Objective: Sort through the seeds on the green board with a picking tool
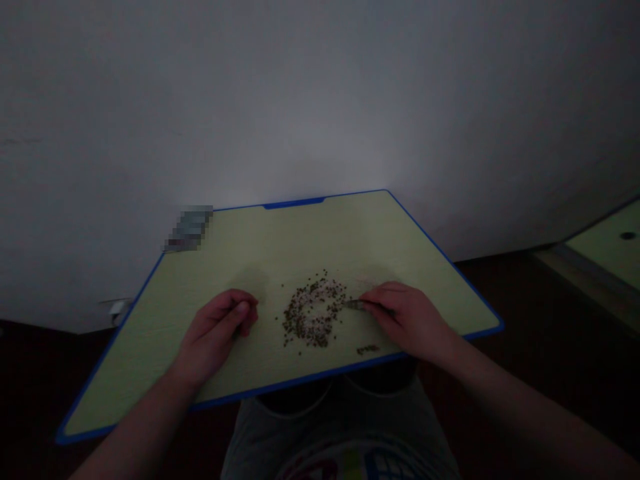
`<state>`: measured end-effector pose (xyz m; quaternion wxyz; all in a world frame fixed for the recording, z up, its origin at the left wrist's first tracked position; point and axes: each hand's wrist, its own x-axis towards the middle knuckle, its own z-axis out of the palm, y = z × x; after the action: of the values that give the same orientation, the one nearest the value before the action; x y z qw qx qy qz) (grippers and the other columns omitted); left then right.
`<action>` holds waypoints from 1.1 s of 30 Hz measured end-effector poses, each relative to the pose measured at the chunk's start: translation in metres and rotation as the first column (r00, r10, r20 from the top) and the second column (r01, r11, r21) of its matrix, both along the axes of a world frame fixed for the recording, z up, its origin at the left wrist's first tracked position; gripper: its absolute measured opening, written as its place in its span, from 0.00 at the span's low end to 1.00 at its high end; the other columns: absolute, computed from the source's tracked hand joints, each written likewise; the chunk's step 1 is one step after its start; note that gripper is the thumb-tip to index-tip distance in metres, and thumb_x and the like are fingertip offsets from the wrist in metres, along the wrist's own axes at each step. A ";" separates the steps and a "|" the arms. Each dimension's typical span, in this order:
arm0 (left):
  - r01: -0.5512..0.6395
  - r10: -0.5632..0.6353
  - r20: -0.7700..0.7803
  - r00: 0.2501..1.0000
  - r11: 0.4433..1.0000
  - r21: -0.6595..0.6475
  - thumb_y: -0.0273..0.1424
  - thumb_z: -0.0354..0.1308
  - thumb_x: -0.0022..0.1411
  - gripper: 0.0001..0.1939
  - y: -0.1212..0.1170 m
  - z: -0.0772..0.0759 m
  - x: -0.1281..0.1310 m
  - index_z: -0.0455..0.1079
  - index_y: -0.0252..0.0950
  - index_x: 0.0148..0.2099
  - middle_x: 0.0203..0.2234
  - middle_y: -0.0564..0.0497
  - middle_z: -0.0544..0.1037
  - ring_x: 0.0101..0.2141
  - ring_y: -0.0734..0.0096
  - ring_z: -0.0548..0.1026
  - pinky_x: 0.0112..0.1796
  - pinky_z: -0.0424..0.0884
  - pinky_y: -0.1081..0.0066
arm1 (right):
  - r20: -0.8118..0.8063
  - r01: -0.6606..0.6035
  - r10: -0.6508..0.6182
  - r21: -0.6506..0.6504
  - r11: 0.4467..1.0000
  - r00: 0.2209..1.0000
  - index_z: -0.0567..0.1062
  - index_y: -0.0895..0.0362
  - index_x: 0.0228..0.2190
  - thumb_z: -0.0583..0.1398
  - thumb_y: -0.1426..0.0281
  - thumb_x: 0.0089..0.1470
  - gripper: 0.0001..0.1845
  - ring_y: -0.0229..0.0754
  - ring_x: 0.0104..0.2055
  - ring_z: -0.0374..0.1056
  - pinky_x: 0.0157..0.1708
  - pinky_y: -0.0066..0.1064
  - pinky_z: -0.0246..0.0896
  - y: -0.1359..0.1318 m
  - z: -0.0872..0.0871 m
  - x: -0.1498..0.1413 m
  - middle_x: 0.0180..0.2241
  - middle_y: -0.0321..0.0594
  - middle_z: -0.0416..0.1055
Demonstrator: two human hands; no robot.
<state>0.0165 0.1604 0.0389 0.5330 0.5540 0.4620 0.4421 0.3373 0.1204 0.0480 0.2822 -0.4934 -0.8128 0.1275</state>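
Note:
A heap of small dark and pale grains (313, 312) lies spread on a pale green desk top with a blue edge (280, 240). My right hand (407, 317) rests to the right of the heap, fingers pinched on thin metal tweezers (356, 304) whose tip touches the heap's right side. My left hand (223, 327) lies on the desk left of the heap, fingers curled in loosely; nothing shows in it. A few separated dark grains (367, 349) sit near the front edge, just below my right hand.
A blurred grey patch (191, 229) sits at the desk's far left corner. A plain white wall (300, 100) rises behind the desk. Another green desk (607, 240) stands at the right. The scene is dim.

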 end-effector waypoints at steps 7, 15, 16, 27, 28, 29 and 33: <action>0.003 -0.002 -0.044 0.999 1.000 0.011 0.37 0.59 0.57 0.08 0.001 0.000 -0.002 0.72 0.37 0.34 0.19 0.55 0.72 0.20 0.76 0.65 0.23 0.59 0.74 | 0.004 -0.046 0.046 0.035 0.998 0.999 0.77 0.57 0.39 0.54 0.72 0.59 0.11 0.41 0.36 0.71 0.35 0.33 0.68 -0.016 -0.002 0.018 0.33 0.42 0.77; 0.011 -0.011 -0.024 1.000 1.000 0.005 0.37 0.59 0.57 0.08 0.002 -0.006 -0.005 0.71 0.37 0.33 0.20 0.56 0.72 0.21 0.77 0.64 0.24 0.59 0.75 | 0.028 0.063 -0.064 0.021 0.998 0.998 0.77 0.56 0.39 0.55 0.72 0.59 0.11 0.41 0.36 0.71 0.36 0.33 0.68 -0.012 -0.003 0.035 0.33 0.41 0.76; 0.016 -0.015 -0.024 1.000 1.000 0.002 0.36 0.59 0.58 0.08 0.002 -0.007 -0.005 0.71 0.37 0.34 0.20 0.56 0.73 0.21 0.77 0.64 0.24 0.59 0.75 | 0.026 0.069 -0.070 0.019 0.997 0.997 0.77 0.56 0.39 0.55 0.72 0.59 0.11 0.41 0.36 0.72 0.37 0.33 0.68 -0.011 -0.003 0.035 0.33 0.41 0.76; 0.016 -0.016 -0.038 0.999 1.000 0.007 0.38 0.59 0.57 0.08 0.000 -0.008 -0.007 0.72 0.38 0.34 0.20 0.57 0.72 0.21 0.77 0.64 0.23 0.59 0.76 | 0.044 0.242 -0.245 0.063 0.968 0.969 0.77 0.57 0.37 0.55 0.69 0.58 0.11 0.42 0.36 0.73 0.36 0.33 0.68 -0.012 -0.009 0.054 0.34 0.42 0.77; 0.014 -0.014 -0.041 0.999 1.000 0.009 0.38 0.59 0.57 0.08 0.000 -0.007 -0.007 0.72 0.38 0.33 0.20 0.57 0.72 0.21 0.77 0.64 0.23 0.59 0.76 | 0.042 0.252 -0.255 0.068 0.965 0.966 0.77 0.57 0.37 0.56 0.69 0.58 0.11 0.43 0.36 0.73 0.36 0.34 0.69 -0.011 -0.010 0.054 0.34 0.42 0.77; 0.015 -0.014 -0.044 0.999 1.000 0.012 0.38 0.59 0.57 0.09 0.000 -0.007 -0.007 0.72 0.38 0.33 0.19 0.57 0.72 0.21 0.77 0.64 0.23 0.59 0.76 | 0.041 0.258 -0.261 0.071 0.964 0.964 0.78 0.57 0.36 0.56 0.69 0.58 0.11 0.43 0.35 0.73 0.36 0.34 0.69 -0.010 -0.010 0.054 0.34 0.42 0.77; 0.025 -0.024 -0.052 0.998 0.999 0.024 0.38 0.59 0.58 0.09 0.001 -0.007 -0.007 0.72 0.38 0.33 0.19 0.57 0.71 0.21 0.77 0.64 0.24 0.59 0.75 | 0.027 0.291 -0.293 0.079 0.954 0.956 0.78 0.56 0.35 0.56 0.69 0.57 0.10 0.44 0.35 0.74 0.36 0.35 0.69 -0.005 -0.012 0.053 0.33 0.42 0.78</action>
<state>0.0094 0.1611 0.0316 0.5197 0.5772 0.4632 0.4267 0.3899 0.1152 0.0360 0.3003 -0.5995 -0.7405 0.0443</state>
